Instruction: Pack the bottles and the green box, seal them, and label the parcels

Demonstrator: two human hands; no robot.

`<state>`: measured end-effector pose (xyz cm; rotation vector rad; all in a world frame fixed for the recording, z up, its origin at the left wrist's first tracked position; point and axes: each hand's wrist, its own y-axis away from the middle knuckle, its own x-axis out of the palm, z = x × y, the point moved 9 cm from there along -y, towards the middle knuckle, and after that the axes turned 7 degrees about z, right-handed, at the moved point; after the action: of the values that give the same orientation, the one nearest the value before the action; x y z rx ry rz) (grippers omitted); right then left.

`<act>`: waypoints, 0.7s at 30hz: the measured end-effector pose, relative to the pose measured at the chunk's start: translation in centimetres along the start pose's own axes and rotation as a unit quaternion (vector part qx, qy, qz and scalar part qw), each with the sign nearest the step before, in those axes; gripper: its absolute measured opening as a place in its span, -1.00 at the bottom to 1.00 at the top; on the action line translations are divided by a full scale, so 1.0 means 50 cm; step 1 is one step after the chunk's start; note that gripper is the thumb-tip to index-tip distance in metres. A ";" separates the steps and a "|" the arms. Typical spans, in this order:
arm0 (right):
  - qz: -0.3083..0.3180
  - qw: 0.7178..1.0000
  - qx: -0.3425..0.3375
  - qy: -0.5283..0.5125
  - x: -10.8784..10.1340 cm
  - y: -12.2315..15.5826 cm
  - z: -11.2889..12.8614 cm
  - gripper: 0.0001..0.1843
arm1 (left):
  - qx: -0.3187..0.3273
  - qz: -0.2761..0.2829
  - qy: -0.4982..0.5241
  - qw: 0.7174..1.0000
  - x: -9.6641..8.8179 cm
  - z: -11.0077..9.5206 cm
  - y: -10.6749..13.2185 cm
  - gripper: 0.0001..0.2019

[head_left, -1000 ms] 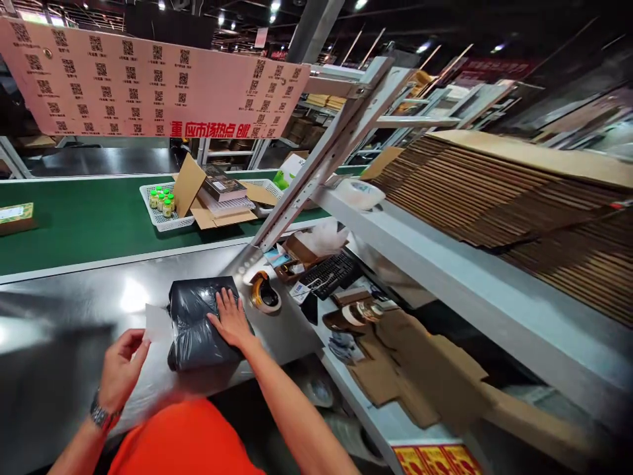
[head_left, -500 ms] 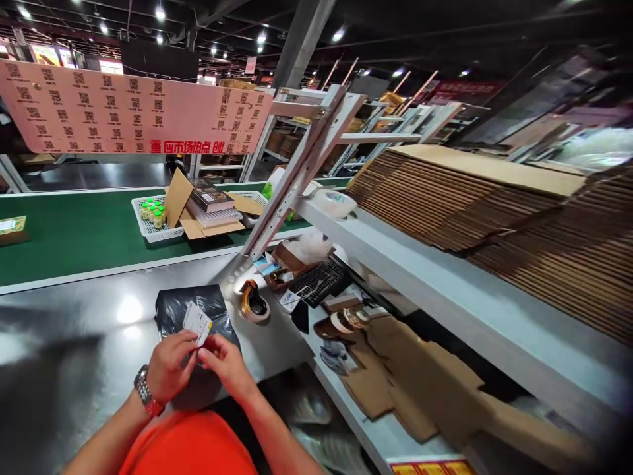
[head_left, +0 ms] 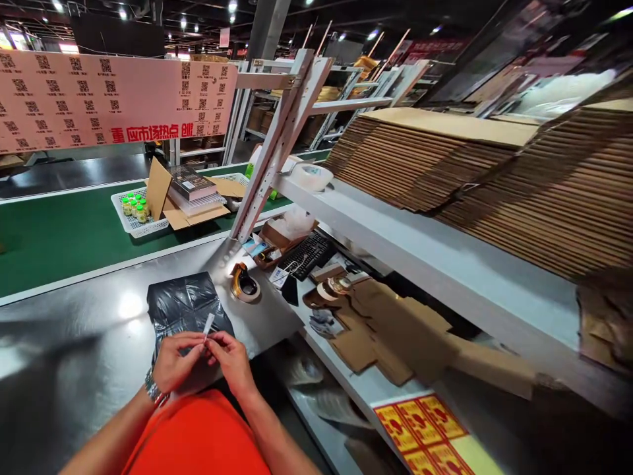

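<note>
We hold a small white label point(head_left: 208, 325) between our 2 hands, just above the near edge of the steel tabletop point(head_left: 74, 343). Our left hand point(head_left: 175, 361) is pinched shut on its lower part, and our right hand point(head_left: 231, 359) is pinched on it too, fingertips meeting beside the left ones. The label stands nearly edge-on to us, so its printed face is hard to tell. We judge it very light, thin and floppy, easy to crease, and probably sticky on 1 side; it is best held by its edges with the fingertips only. Right behind our hands lies a black plastic parcel point(head_left: 185, 305), soft and wrinkled, flat on the tabletop near that same edge. A tape dispenser point(head_left: 243, 285) sits just to the right of the parcel, toward the right edge. The tabletop is smooth, shiny metal, likely slick. Beyond its far edge runs a green conveyor belt point(head_left: 59, 231) carrying a white basket point(head_left: 129, 225) of small bottles and cardboard. On our right a shelf point(head_left: 395, 231) holds stacks of flat cardboard point(head_left: 445, 165), with a keyboard point(head_left: 306, 254) underneath.
</note>
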<state>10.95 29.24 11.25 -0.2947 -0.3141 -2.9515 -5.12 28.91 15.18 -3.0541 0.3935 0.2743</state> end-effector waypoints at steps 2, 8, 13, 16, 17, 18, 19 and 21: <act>-0.003 1.000 -0.007 -0.002 0.000 0.003 0.004 -0.44 | -0.013 -0.002 0.017 1.000 0.000 0.003 -0.003 -0.64; -0.015 0.997 -0.061 0.046 0.009 0.009 0.031 -0.48 | -0.061 -0.028 0.075 0.995 -0.007 0.021 -0.011 -0.59; -0.014 0.998 -0.051 0.042 0.022 0.010 0.035 -0.52 | -0.064 -0.022 0.097 0.993 -0.007 0.023 -0.011 -0.60; -0.035 0.997 -0.008 -0.061 0.006 0.002 0.002 -0.45 | -0.119 -0.033 0.172 0.977 -0.015 0.052 -0.004 -0.57; -0.053 0.992 0.008 -0.111 -0.009 -0.001 -0.015 -0.43 | -0.143 -0.040 0.222 0.964 -0.020 0.065 -0.001 -0.57; -0.074 0.985 0.019 -0.157 -0.028 -0.003 -0.032 -0.42 | -0.166 -0.045 0.278 0.945 -0.026 0.079 0.001 -0.57; -0.096 0.977 0.023 -0.191 -0.052 -0.005 -0.047 -0.43 | -0.186 -0.052 0.331 0.924 -0.033 0.091 0.001 -0.57; -0.134 0.968 -0.002 -0.210 -0.113 -0.005 -0.064 -0.50 | -0.212 -0.068 0.401 0.888 -0.059 0.109 -0.005 -0.59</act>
<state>15.79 29.55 6.94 -0.9547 -0.4299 -3.1268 -8.80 30.26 10.36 -3.4413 0.1374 -1.0847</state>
